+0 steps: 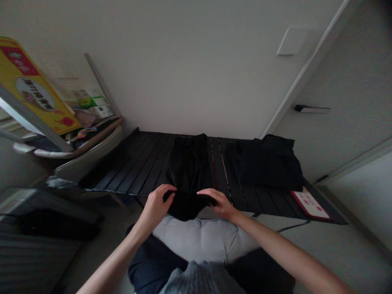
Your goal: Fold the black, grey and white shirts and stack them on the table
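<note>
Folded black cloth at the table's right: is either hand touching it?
No, the left hand and right hand both hold the other black cloth, apart from the folded black cloth.

Fingers (208, 191) partly hidden, yellow box (33, 87) cropped left, card lettering (308, 201) (tiny) unreadable

Left hand (158, 202) and right hand (223, 204) pinch black cloth (188, 169)

Held cloth (188, 163) — matt, soft-looking; sweater (199, 281) — rough, ribbed knit.
</note>
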The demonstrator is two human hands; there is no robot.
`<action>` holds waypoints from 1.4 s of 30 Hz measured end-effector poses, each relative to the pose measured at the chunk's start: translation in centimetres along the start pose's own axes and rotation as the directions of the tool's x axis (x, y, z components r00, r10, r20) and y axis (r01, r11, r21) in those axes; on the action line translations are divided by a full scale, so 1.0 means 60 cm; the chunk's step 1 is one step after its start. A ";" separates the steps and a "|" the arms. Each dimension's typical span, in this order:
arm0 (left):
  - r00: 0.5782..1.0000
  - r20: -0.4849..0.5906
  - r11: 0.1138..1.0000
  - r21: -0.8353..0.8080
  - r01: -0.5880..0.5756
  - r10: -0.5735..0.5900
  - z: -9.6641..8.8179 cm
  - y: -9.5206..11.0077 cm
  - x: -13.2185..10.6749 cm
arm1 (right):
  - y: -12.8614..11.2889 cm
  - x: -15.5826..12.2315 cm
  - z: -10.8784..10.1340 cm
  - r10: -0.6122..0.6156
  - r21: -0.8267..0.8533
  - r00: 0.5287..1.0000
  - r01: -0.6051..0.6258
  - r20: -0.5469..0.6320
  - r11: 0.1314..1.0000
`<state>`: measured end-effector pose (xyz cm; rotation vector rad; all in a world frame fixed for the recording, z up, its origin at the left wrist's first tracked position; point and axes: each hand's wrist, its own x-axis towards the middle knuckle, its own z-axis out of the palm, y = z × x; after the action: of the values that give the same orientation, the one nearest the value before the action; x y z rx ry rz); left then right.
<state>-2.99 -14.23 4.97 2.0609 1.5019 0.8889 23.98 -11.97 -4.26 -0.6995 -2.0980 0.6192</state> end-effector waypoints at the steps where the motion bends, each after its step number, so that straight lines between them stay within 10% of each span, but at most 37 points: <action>1: 1.000 0.028 1.000 -0.030 -0.001 0.002 -0.006 0.004 0.013 | 0.005 0.010 -0.004 0.054 0.050 0.996 -0.050 -0.077 0.997; 9: 0.986 -0.013 0.985 -0.053 -0.166 0.165 -0.004 -0.043 0.156 | 0.079 0.112 -0.060 0.376 0.166 0.819 -0.338 -0.432 0.926; 22: 0.934 -0.335 0.924 0.382 0.011 0.127 0.066 -0.107 0.465 | 0.296 0.376 -0.184 0.323 0.010 0.851 -0.350 -0.414 0.937; 26: 0.966 -0.257 0.911 0.399 0.106 0.001 0.107 -0.133 0.539 | 0.370 0.428 -0.186 0.605 -0.131 0.686 -0.698 -0.405 0.704; 33: 0.981 -0.002 0.820 0.549 0.164 -0.195 0.216 -0.244 0.532 | 0.454 0.373 -0.072 0.798 -0.251 0.447 -0.893 -0.405 0.372; 42: 0.967 -0.004 0.769 0.606 0.205 -0.255 0.236 -0.281 0.519 | 0.470 0.331 -0.022 0.744 -0.495 0.517 -0.820 -0.423 0.288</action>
<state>2.26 20.95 -8.81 2.2050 2.1409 0.2274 22.30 21.94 -10.69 -2.2396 -1.6955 0.2749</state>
